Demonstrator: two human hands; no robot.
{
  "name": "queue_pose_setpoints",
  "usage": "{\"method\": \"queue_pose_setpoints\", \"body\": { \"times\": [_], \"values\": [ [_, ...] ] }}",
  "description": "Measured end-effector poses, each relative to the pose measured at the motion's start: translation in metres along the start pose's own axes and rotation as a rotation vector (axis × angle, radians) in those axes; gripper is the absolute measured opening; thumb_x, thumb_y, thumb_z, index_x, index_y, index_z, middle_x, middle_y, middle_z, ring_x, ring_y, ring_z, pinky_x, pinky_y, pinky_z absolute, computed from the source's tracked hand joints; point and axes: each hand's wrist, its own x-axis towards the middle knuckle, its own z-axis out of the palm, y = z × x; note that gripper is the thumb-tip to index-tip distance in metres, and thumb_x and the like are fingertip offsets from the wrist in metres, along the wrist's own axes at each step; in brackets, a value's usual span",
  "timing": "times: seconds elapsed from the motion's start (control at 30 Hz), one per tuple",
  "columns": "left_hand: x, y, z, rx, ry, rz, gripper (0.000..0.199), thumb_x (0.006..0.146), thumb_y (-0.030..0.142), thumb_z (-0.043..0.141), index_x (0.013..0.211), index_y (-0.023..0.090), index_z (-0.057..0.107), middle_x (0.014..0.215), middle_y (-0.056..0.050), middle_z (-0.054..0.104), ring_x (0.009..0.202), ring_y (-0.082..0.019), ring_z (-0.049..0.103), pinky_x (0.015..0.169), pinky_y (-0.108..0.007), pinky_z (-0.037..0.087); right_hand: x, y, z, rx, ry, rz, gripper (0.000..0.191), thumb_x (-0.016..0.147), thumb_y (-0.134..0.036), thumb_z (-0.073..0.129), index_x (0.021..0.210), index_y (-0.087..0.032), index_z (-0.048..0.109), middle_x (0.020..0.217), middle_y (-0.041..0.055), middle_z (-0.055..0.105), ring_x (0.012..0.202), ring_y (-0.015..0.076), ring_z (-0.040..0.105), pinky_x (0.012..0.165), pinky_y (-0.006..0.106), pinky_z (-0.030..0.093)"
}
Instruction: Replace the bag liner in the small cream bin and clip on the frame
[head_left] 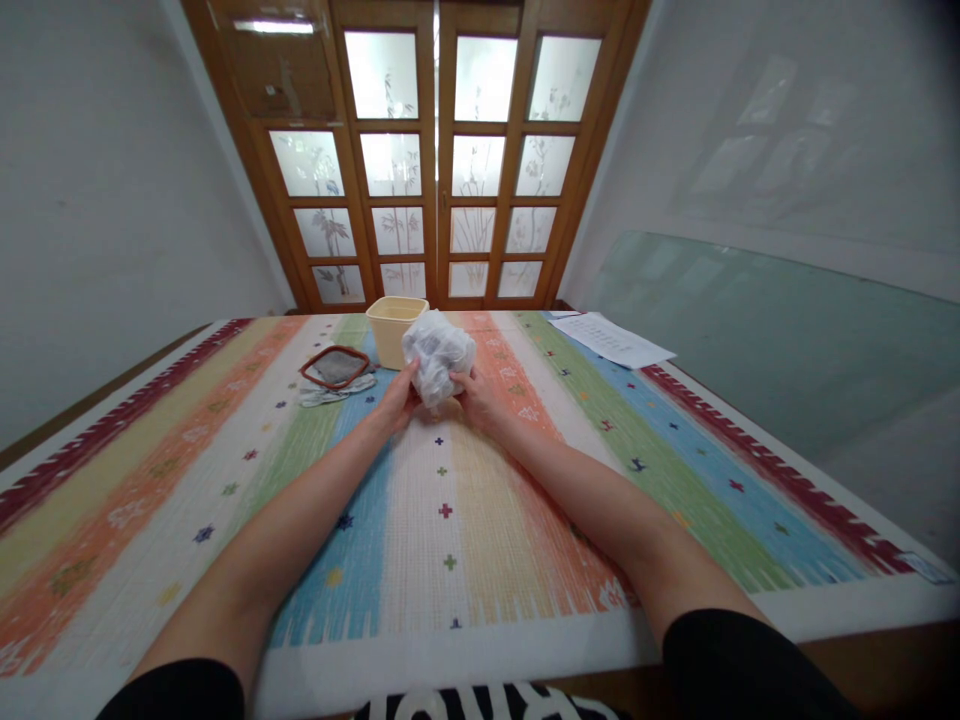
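Note:
A crumpled white plastic bag (439, 352), bunched into a rough ball, is held between both hands over the middle of the table. My left hand (400, 398) grips its lower left side, fingers closed against it. On the lower right side, my right hand (474, 390) is closed on the same bag. What the bag contains, if anything, cannot be made out. Just behind it to the left stands a cream plastic bin (390, 335), upright with its top uncovered. Further left lies a reddish-brown frame (310, 376) with grey mesh or fabric inside, resting on a pale crumpled cloth (337, 392).
A striped, multicoloured tablecloth (420, 540) covers the table. Printed white sheets (611, 340) lie at the back right. A greenish glass panel (720, 330) leans along the right wall. Wooden doors with frosted panes (472, 165) stand beyond the far edge.

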Motion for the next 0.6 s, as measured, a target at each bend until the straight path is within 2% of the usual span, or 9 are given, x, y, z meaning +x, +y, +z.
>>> {"method": "queue_pose_setpoints", "body": {
  "times": [0.13,0.3,0.43,0.6],
  "values": [
    [-0.0006,-0.0012,-0.0003,0.023,-0.051,0.033,0.047,0.077,0.048,0.089,0.11,0.017,0.074,0.108,-0.008,0.078,0.088,-0.019,0.072,0.076,-0.028,0.055,0.0002,0.0008,-0.0023,-0.027,0.024,0.012,0.054,0.073,-0.045,0.079,0.121,-0.027,0.064,0.115,0.0034,0.076,0.096,0.0224,0.071,0.079,0.034,0.057],
    [0.0009,-0.0039,-0.0026,0.08,-0.032,0.076,0.044,0.067,0.038,0.096,0.098,0.016,0.073,0.093,-0.004,0.077,0.074,-0.014,0.066,0.069,-0.026,0.052,-0.0023,-0.0018,-0.0026,-0.075,0.057,0.014,0.052,0.074,-0.046,0.08,0.119,-0.026,0.064,0.11,0.0031,0.076,0.091,0.0204,0.071,0.077,0.031,0.056],
    [0.0011,-0.0028,-0.003,0.077,-0.004,0.094,0.047,0.067,0.034,0.095,0.104,0.018,0.071,0.098,-0.005,0.077,0.077,-0.015,0.068,0.069,-0.026,0.053,-0.005,-0.0045,-0.001,-0.068,0.045,0.084,0.053,0.077,-0.046,0.077,0.123,-0.028,0.061,0.11,0.0024,0.076,0.089,0.0206,0.071,0.071,0.031,0.058],
    [0.0005,-0.0035,-0.0022,0.132,0.08,0.164,0.058,0.065,0.034,0.096,0.114,0.022,0.067,0.103,-0.004,0.077,0.086,-0.017,0.071,0.075,-0.026,0.056,-0.0066,-0.0047,0.0013,-0.021,0.023,0.092,0.053,0.073,-0.049,0.083,0.117,-0.027,0.063,0.108,0.0028,0.078,0.087,0.0215,0.072,0.07,0.032,0.06]
  ]
}}
